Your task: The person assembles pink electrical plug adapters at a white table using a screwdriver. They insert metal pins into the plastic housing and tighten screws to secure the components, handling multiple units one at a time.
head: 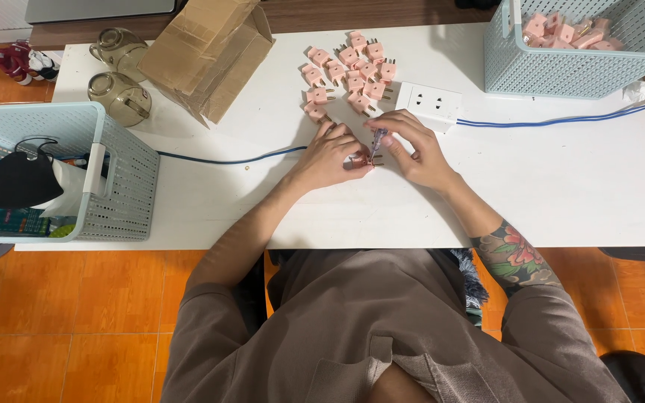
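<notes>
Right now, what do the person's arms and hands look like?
Both hands, left hand and right hand, are bare, with no gloves or rings that show. The right forearm has a colourful flower tattoo. Loose brown short sleeves cover the upper arms.

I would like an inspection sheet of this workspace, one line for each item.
Surface: white table, mostly bare in front.
Job's things: pink plastic plug adapter held between both hands; small screwdriver in right hand; pile of pink adapters.
Clutter: cardboard box, two glass jugs, two mesh baskets.
Hands: left hand steadies adapter.
Cables: blue cable to white socket strip.
Surroundings: orange tiled floor.
</notes>
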